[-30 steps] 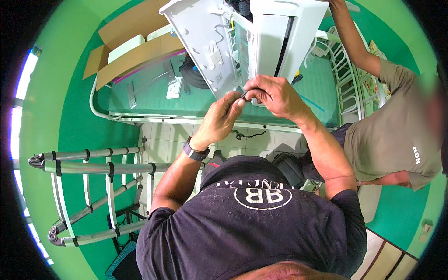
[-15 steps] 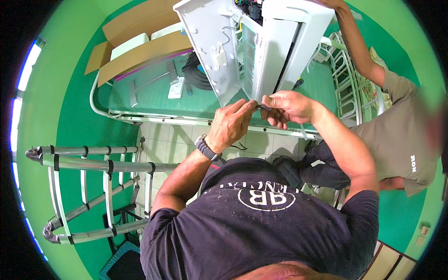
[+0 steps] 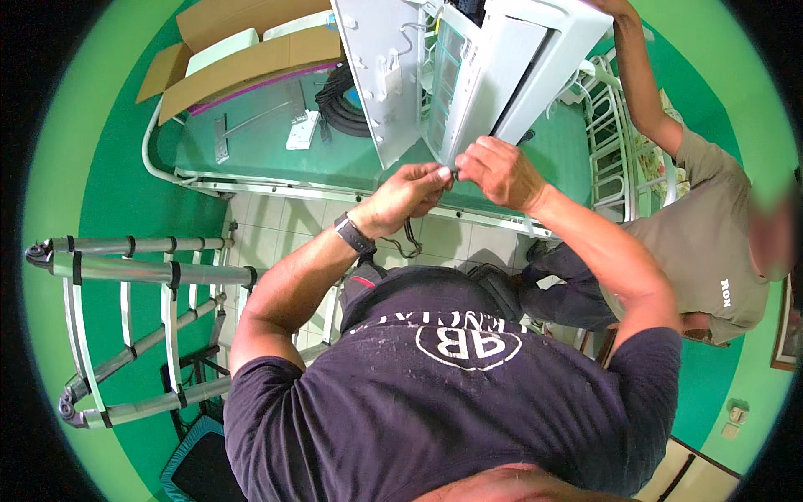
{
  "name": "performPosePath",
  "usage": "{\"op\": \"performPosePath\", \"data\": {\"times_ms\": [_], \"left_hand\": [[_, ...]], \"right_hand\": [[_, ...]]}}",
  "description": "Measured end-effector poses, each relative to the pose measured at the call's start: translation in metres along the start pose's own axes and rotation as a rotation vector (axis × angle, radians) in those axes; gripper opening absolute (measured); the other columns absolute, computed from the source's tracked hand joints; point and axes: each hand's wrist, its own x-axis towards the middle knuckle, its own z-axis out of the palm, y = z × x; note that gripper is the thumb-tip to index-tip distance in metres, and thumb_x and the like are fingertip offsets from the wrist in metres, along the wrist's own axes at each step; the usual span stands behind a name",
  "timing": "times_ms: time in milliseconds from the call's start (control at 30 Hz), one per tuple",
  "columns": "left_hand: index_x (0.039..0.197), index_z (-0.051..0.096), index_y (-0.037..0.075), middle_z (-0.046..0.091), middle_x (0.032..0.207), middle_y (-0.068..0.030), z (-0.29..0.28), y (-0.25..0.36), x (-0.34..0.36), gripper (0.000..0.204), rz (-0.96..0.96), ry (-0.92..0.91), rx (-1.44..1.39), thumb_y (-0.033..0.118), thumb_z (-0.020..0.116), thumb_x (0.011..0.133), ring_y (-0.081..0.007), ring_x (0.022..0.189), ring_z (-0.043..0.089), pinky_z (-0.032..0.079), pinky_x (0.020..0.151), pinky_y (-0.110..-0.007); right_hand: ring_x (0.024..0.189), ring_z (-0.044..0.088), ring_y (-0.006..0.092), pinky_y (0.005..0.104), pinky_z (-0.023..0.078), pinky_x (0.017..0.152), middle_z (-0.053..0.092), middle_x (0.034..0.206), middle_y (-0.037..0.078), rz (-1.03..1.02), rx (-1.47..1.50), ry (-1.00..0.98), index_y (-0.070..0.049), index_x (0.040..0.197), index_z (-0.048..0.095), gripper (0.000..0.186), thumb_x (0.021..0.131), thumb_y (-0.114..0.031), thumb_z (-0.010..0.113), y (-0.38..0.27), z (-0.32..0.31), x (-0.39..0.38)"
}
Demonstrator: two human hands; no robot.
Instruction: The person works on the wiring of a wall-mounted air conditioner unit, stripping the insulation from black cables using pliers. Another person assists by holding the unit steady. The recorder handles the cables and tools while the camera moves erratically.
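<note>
My left hand (image 3: 406, 198), with a dark watch on its wrist, pinches a thin black cable (image 3: 408, 227) that hangs below its fingers. Close beside it, my right hand (image 3: 504, 173) has its fingers curled in on the short dark bit of cable between the two hands; its exact end is hidden by the fingertips. Just beyond my hands stands the white air conditioner indoor unit (image 3: 493, 79), tilted on end. Its front panel (image 3: 381, 92) is swung out to the left, baring a filter mesh (image 3: 445, 75).
A co-worker's hand (image 3: 615, 7) steadies the unit's top right. Behind lies a green mattress (image 3: 251, 167) on a white metal bed, with a cardboard box (image 3: 251, 67), a coiled black hose (image 3: 339, 109) and a white bracket plate (image 3: 302, 131). A telescopic ladder (image 3: 150, 269) stands at left.
My right hand has turned over, its back now facing up, and come closer to my left. My left hand has rolled so its thumb shows on top. The whole view has shifted slightly.
</note>
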Motion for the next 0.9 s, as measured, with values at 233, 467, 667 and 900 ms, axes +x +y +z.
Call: {"op": "performPosePath", "data": {"times_ms": [233,467,667,900], "left_hand": [[0.104,0.063,0.009,0.066,0.081,-0.0118,0.021,0.008,-0.018,0.01,0.739,0.161,1.224,0.012,0.062,0.094,-0.0351,0.067,0.063,0.049,0.057,-0.043],[0.103,0.062,0.014,0.06,0.081,-0.0002,0.034,-0.002,-0.027,0.021,0.951,-0.05,1.471,0.014,0.071,0.084,-0.0211,0.067,0.064,0.051,0.059,-0.036],[0.096,0.063,0.01,0.064,0.071,-0.0143,0.036,-0.025,-0.031,0.013,0.516,0.03,1.135,0.022,0.06,0.098,-0.0353,0.065,0.063,0.048,0.059,-0.044],[0.09,0.057,0.011,0.039,0.063,0.0051,0.026,-0.051,-0.005,0.033,-0.086,-0.024,0.173,0.038,0.051,0.108,-0.0068,0.053,0.032,0.027,0.048,-0.028]], "right_hand": [[0.07,0.068,0.0213,0.0285,0.053,0.053,0.07,0.091,0.017,1.215,2.005,-0.814,0.005,0.11,0.066,0.073,0.102,-0.063,0.042,0.015,-0.016,-0.024],[0.055,0.062,0.0132,0.0248,0.046,0.042,0.069,0.08,0.011,1.08,2.27,-1.061,0.001,0.101,0.067,0.036,0.105,-0.034,0.059,-0.017,0.014,-0.077],[0.066,0.068,0.0126,0.0284,0.053,0.057,0.072,0.079,0.005,0.917,1.261,-0.945,-0.003,0.093,0.07,0.023,0.102,-0.023,0.063,-0.029,-0.02,-0.031],[0.074,0.065,0.0265,0.037,0.054,0.064,0.063,0.079,0.008,0.296,0.247,-0.259,-0.004,0.095,0.066,0.014,0.083,-0.01,0.073,-0.047,-0.001,-0.05]]}}
